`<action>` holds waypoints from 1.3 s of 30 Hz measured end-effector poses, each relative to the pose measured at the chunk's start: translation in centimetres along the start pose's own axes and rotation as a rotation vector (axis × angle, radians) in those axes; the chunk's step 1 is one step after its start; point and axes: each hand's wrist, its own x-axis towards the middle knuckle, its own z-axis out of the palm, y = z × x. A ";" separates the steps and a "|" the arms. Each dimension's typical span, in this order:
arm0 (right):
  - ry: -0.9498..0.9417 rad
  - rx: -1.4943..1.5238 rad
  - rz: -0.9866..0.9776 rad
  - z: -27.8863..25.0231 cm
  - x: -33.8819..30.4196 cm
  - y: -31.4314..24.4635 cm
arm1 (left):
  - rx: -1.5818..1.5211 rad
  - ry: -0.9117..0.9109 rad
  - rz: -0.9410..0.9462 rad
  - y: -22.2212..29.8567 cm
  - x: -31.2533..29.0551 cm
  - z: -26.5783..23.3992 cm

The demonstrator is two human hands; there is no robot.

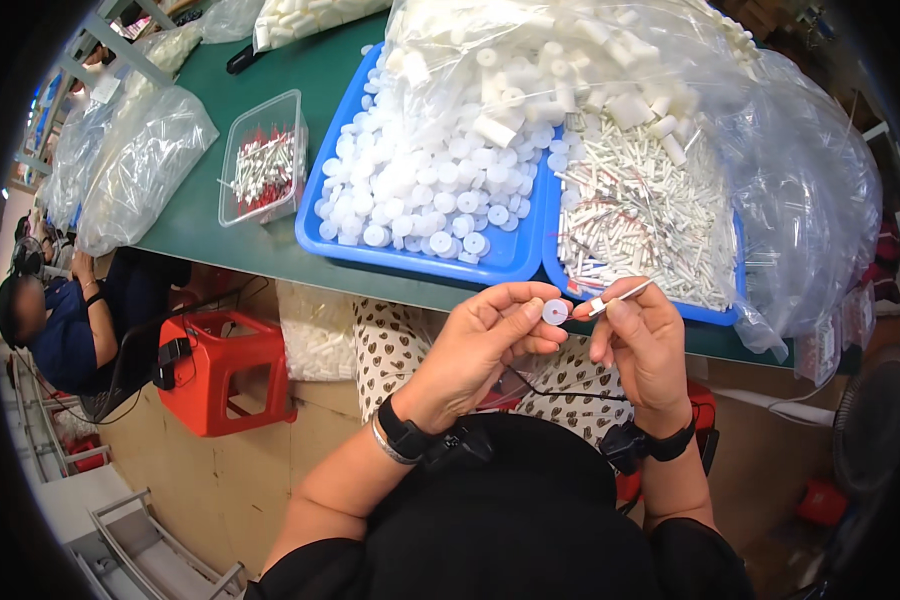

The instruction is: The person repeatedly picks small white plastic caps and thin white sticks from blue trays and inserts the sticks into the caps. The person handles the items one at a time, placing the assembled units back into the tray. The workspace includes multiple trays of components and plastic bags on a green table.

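Between the thumb and fingers of my left hand is a small white plastic disc with a hole in its middle. My right hand pinches a thin white stick-like piece, its near end close to the disc; a short white part shows at that end. Whether the two pieces touch, I cannot tell. Just beyond my hands, a blue tray holds a heap of similar white discs. Beside it on the right, a second blue tray is full of thin white pieces, some with red wires.
A clear plastic box of red and white pieces stands left on the green table. Clear bags lie farther left. A large bag of white cylinders overhangs the trays. A red stool and a seated person are at left.
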 end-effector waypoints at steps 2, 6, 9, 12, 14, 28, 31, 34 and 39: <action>0.001 0.011 0.037 0.1 0.0 0.5 | -0.062 -0.007 -0.008 -0.5 -0.2 -0.2; 0.004 0.016 0.069 0.3 0.2 0.7 | -0.096 0.006 -0.004 -1.0 -0.3 -0.4; 0.080 -0.070 0.037 0.4 0.4 1.0 | -0.110 0.037 0.019 -1.2 -0.4 -0.4; 0.118 -0.144 0.016 0.7 0.2 0.9 | -0.136 0.048 0.022 -1.4 -0.5 -0.4; 0.116 -0.190 -0.028 1.0 0.0 0.8 | -0.166 0.049 0.016 -1.6 -0.5 -0.6; 0.068 -0.300 -0.123 1.2 -0.9 0.6 | -0.202 0.025 0.016 -2.3 -0.5 -1.0; 0.065 -0.293 -0.099 1.2 -0.8 0.7 | -0.214 0.022 0.010 -2.3 -0.6 -0.7; 0.064 -0.276 -0.087 1.1 -0.8 0.6 | -0.206 0.030 0.015 -2.2 -0.5 -0.8; 0.046 -0.313 -0.071 1.2 -0.9 0.4 | -0.213 0.047 0.016 -2.3 -0.4 -0.9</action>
